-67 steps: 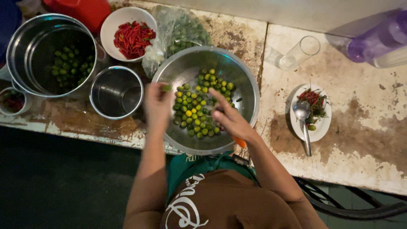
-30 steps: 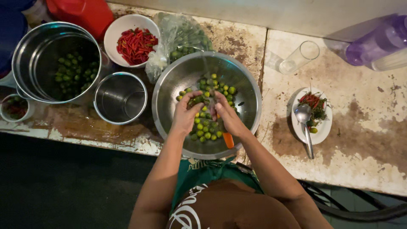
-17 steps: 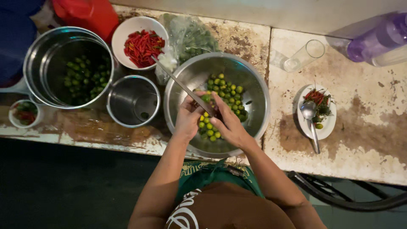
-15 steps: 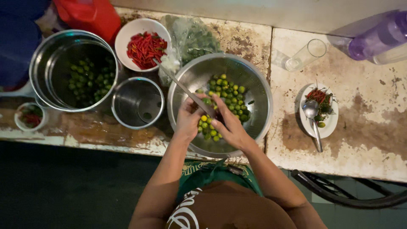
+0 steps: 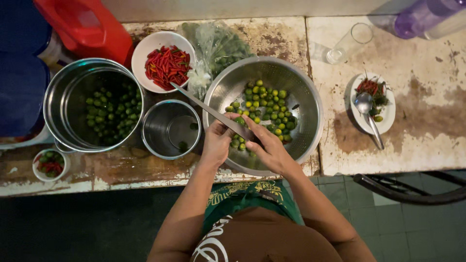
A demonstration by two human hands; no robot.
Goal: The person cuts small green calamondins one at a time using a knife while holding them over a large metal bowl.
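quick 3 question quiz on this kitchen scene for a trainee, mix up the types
1. True or false: the white bowl holds red chillies.
2. What does the knife blade stretch over? A) the small steel pot B) the glass C) the spoon
3. Fill in: both hands, left and right, work over the large steel ____ of small green fruits.

Key: 1 true; 2 A; 3 bowl

Dim, warm light; dark lower edge
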